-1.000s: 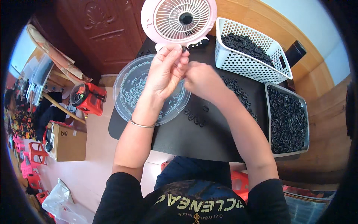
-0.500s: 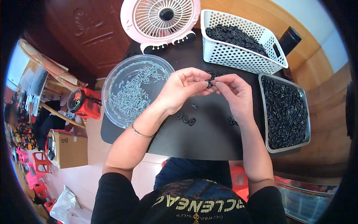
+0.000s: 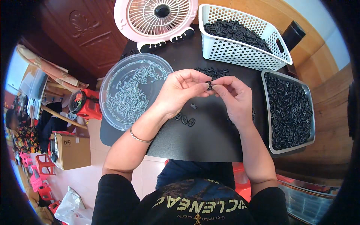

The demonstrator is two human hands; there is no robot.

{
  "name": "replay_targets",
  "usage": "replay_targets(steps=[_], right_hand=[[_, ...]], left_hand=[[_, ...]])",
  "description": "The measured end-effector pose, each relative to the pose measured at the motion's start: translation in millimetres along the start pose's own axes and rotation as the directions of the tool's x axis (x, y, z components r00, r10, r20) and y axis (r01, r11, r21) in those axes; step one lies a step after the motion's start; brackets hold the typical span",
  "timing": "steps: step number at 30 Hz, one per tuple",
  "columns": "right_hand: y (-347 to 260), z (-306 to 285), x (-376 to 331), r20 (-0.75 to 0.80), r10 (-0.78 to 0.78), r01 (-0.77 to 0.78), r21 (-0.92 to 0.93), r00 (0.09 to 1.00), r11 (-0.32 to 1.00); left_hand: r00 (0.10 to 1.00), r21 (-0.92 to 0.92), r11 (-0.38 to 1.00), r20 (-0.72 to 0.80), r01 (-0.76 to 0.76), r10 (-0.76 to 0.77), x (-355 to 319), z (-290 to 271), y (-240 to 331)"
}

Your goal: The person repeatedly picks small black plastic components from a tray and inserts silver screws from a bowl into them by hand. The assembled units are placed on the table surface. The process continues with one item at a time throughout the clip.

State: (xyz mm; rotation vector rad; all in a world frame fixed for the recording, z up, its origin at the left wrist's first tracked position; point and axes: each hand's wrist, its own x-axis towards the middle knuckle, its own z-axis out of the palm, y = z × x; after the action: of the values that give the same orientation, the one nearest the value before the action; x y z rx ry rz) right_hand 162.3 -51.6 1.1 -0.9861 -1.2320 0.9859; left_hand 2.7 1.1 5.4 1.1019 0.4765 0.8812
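Above the middle of the dark table [image 3: 210, 144], my left hand [image 3: 178, 92] and my right hand [image 3: 237, 98] meet, fingertips pinched around one small black plastic piece [image 3: 209, 85]. Both hands are closed on it, and the fingers hide much of its shape. Just beyond them lies a loose pile of small black pieces [image 3: 219, 72]. Nearer, below my left hand, several black oval pieces with holes [image 3: 191, 122] lie in a short row, and a small grey-black part [image 3: 193, 105] sits above them. More black pieces are partly covered by my right hand.
A clear round tub [image 3: 108, 119] of small silvery pins stands at left. A metal tray [image 3: 272, 148] of black oval pieces lies at right, behind it a white perforated basket [image 3: 225, 54] of black pieces. A pink fan [image 3: 123, 28] and a dark cylinder [image 3: 293, 35] stand at the back.
The view has shifted slightly. The black piece between my fingertips now shows more plainly, and my hands have drawn a little closer together around it.
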Motion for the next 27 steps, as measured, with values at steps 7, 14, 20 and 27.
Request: replay_targets(steps=[7, 14, 20, 27], right_hand=[[8, 1, -2, -0.079, -0.076, 0.062, -0.171, 0.994, 0.983], [9, 3, -1, -0.082, -0.031, 0.012, -0.228, 0.996, 0.974], [1, -2, 3, -0.008, -0.003, 0.004, 0.063, 1.000, 0.998], [4, -2, 0, 0.005, -0.032, 0.032, -0.029, 0.999, 0.999]], left_hand=[[0.994, 0.149, 0.985, -0.051, -0.085, 0.094, -2, 3, -1], [0.982, 0.261, 0.957, -0.106, -0.126, 0.158, -7, 13, 0], [0.988, 0.168, 0.978, -0.072, -0.123, 0.137, -1, 9, -1], [0.990, 0.138, 0.986, -0.093, -0.095, 0.108, 0, 3, -3]])
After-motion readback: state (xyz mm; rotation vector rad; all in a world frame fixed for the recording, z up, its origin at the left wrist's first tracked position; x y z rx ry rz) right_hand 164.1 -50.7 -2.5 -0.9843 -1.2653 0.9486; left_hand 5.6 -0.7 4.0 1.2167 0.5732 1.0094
